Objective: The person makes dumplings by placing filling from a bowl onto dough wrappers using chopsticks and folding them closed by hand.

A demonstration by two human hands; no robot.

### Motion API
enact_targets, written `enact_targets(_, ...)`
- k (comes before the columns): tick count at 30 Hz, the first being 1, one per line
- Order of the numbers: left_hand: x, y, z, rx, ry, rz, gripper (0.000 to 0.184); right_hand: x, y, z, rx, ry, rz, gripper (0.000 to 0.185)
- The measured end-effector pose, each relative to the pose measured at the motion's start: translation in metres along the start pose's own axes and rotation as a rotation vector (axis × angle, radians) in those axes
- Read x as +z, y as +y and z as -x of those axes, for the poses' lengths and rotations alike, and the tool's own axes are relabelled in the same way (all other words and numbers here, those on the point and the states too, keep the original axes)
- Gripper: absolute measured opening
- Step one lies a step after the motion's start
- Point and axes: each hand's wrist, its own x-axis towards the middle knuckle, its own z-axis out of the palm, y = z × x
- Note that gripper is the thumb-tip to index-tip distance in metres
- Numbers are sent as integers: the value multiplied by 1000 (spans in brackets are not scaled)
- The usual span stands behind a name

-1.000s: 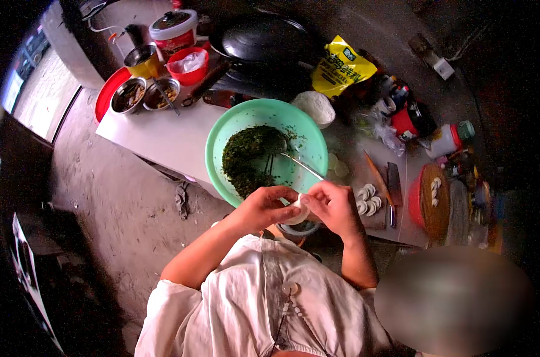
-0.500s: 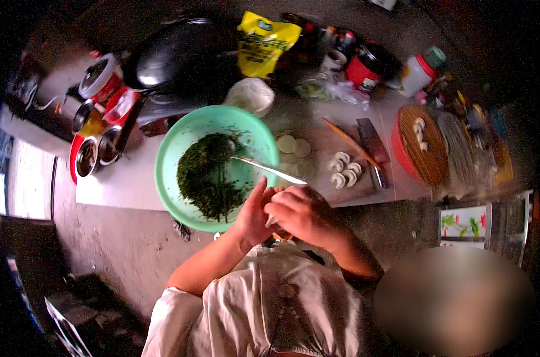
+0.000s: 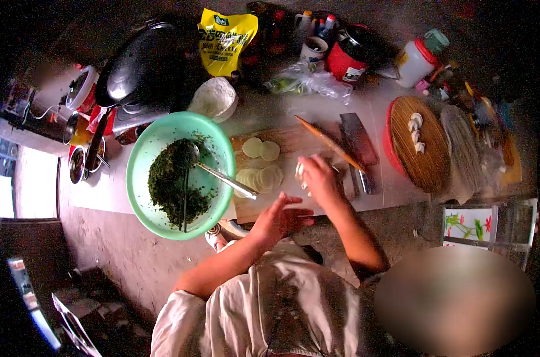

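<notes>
In the head view, the right hand (image 3: 322,181) is low over the wooden board (image 3: 290,141) on the counter (image 3: 109,193), with its fingers at the pale dumplings (image 3: 299,171), which it partly hides; I cannot tell whether its grip is grasping one of them or is released; the left hand (image 3: 282,215) has a released grip, fingers spread, nothing seen in it, near the board's front edge; if the right fingers press too strongly, I think a soft dumpling could be flattened or its seam could split; if a dumpling is placed against another, the moist dough could stick and tear; the dough circles (image 3: 264,177) overlap each other, so they too may cling; the spoon (image 3: 222,178) leans over the rim of the green bowl (image 3: 140,163), its handle close to the left hand, and a careless sleeve could tip it and scatter the filling (image 3: 171,184); the knife (image 3: 359,140), lying beside the rolling pin (image 3: 329,143), could cut a hand that drifts rightward.
</notes>
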Motion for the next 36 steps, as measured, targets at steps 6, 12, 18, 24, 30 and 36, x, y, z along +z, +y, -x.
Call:
enact_targets(6, -27, -11, 22, 54, 97, -247, 32, 136, 133, -31, 32, 87, -44, 28)
enact_targets(12, -51, -11, 59, 166, 361, -219, 32, 115, 93, -68, -78, -156, 63, 35)
enact_targets(18, -59, -9, 75, 280, 382, -180, 31, 183, 70, -86, -268, 22, -119, 38)
enact_targets(24, -62, 2, 83, 306, 378, -201, 29, 200, 94, -65, -189, 175, -62, 21)
enact_targets(30, -69, 20, 85, 318, 324, -183, 30, 74, 10, -66, -144, 115, -265, 18)
enact_targets(36, -65, 46, 88, 181, 27, 124, 65, -5, -122, -23, -290, -519, -677, 18)
